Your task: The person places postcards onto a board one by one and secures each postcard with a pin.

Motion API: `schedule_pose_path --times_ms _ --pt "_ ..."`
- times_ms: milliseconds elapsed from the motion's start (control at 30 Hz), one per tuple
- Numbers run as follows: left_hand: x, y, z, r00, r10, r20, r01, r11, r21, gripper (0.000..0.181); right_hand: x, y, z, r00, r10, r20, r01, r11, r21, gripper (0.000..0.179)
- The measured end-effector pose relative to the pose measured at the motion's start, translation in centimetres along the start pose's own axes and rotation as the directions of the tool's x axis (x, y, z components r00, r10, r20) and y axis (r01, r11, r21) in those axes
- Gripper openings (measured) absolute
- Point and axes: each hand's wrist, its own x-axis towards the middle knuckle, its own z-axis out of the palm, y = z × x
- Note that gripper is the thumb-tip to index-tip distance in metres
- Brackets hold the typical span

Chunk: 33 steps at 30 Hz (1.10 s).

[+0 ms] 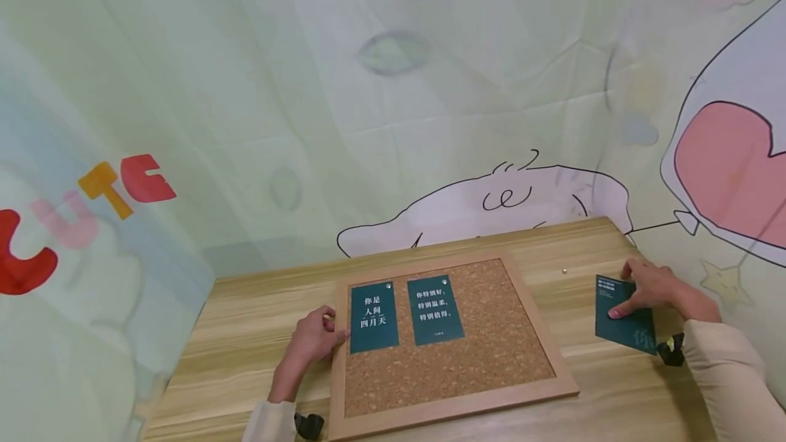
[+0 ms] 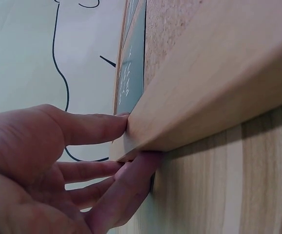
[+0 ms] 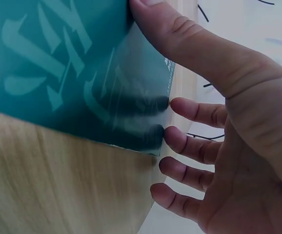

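Note:
A wood-framed cork board lies on the table, bearing two dark green cards with white writing: a left card and a right card, each with a pin near its top right corner. My left hand grips the board's left frame edge. In the left wrist view, its thumb presses the top of the wooden frame and its fingers are against the outer side. Right of the board, my right hand holds a third green card, thumb on its face and fingers at its edge.
A small pin lies on the wooden table, between the board and the right-hand card. Behind the table hangs a pale printed curtain with cartoon drawings. Dark wrist straps sit on both arms.

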Motion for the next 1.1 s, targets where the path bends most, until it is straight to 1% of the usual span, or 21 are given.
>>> schedule_pose_path --times_ms 67,200,333,467,533,633,700,767,833,900,1033,1100 --pt "0.0 0.0 0.0 1.000 -0.002 0.000 0.002 1.000 -0.006 0.048 0.1 0.1 0.0 1.000 0.012 0.013 -0.012 1.000 -0.004 0.100" --pt "-0.1 -0.1 0.1 1.000 -0.009 0.002 0.009 1.000 -0.017 0.048 0.1 0.2 0.2 1.000 0.014 0.016 -0.014 1.000 -0.014 0.097" --pt "0.0 -0.1 0.1 1.000 -0.005 -0.001 0.005 1.000 -0.013 0.049 -0.1 0.3 0.6 1.000 0.025 -0.006 -0.025 1.000 -0.011 0.097" --pt "0.0 -0.1 0.1 1.000 -0.003 -0.007 0.003 1.000 0.001 0.050 -0.2 0.4 0.9 0.999 0.019 -0.032 -0.019 1.000 0.001 0.098" --pt "0.1 -0.1 0.1 1.000 -0.008 -0.011 0.008 1.000 0.003 0.050 -0.2 0.4 1.0 0.999 0.008 -0.040 -0.007 1.000 0.020 0.098" --pt "0.1 -0.1 0.1 1.000 -0.006 -0.014 0.006 1.000 0.002 0.049 -0.3 0.3 1.0 0.999 -0.004 -0.045 0.008 0.995 0.095 0.098" --pt "0.0 0.0 0.1 1.000 -0.006 -0.016 0.006 1.000 -0.002 0.049 -0.4 0.2 1.1 0.998 -0.018 -0.063 0.027 0.991 0.133 0.096" --pt "-0.1 0.1 0.0 1.000 -0.003 -0.013 0.003 1.000 -0.003 0.049 -0.5 0.2 1.3 0.994 -0.045 -0.099 0.061 0.985 0.162 0.093" --pt "-0.2 0.1 0.0 1.000 -0.011 -0.010 0.011 1.000 -0.012 0.049 -0.6 0.2 1.5 0.986 -0.079 -0.146 0.102 0.983 0.156 0.089" --pt "-0.2 0.1 0.0 1.000 -0.009 -0.006 0.009 1.000 -0.016 0.049 -0.7 0.1 1.6 0.978 -0.096 -0.187 0.125 0.981 0.151 0.086" --pt "-0.3 0.1 0.0 1.000 -0.007 0.000 0.007 1.000 -0.017 0.049 -0.8 -0.4 1.5 0.971 -0.095 -0.220 0.137 0.973 0.187 0.086" --pt "-0.3 0.1 0.0 1.000 -0.012 -0.003 0.012 1.000 -0.014 0.049 -0.8 -0.7 1.5 0.965 -0.111 -0.236 0.162 0.964 0.210 0.085"
